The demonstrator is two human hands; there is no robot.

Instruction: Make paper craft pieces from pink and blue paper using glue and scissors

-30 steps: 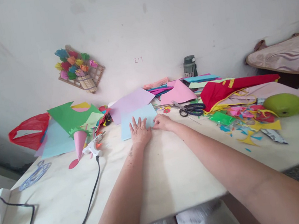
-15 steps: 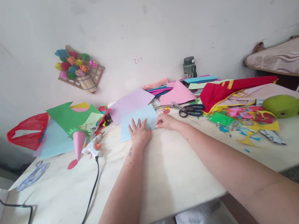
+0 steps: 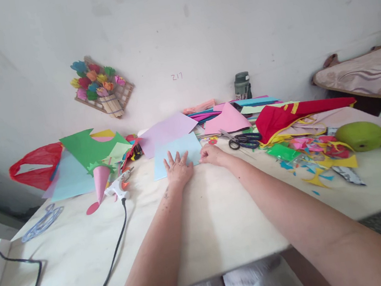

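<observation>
Tabletop (image 3: 220, 224) in pale cream runs across the view. Toward its right side lies a bunched red cloth (image 3: 280, 119) with yellow trim, and toward the left side a green paper sheet (image 3: 86, 149) with angular edges. At the middle, near the wall, a lilac paper sheet (image 3: 167, 131) shows its pointed upper corner.

Light blue paper (image 3: 178, 145) sits in front of the lilac one, overlapping its lower part. Its face is plain, matt and unmarked, and it lies flat with a straight left edge and a crisp lower left corner; whether it is one layer or folded cannot be told.

Left hand (image 3: 179, 168) is open, palm down, fingers spread over the blue paper's lower part. Right hand (image 3: 213, 155) is closed, fingers curled in at the blue paper's right edge; whether it pinches the paper cannot be told.

Dark-handled scissors (image 3: 245, 141) lie just beyond the right hand. Well to the left rest a white glue gun (image 3: 118, 188) and a pink paper cone (image 3: 100, 182) with green fringe.
</observation>
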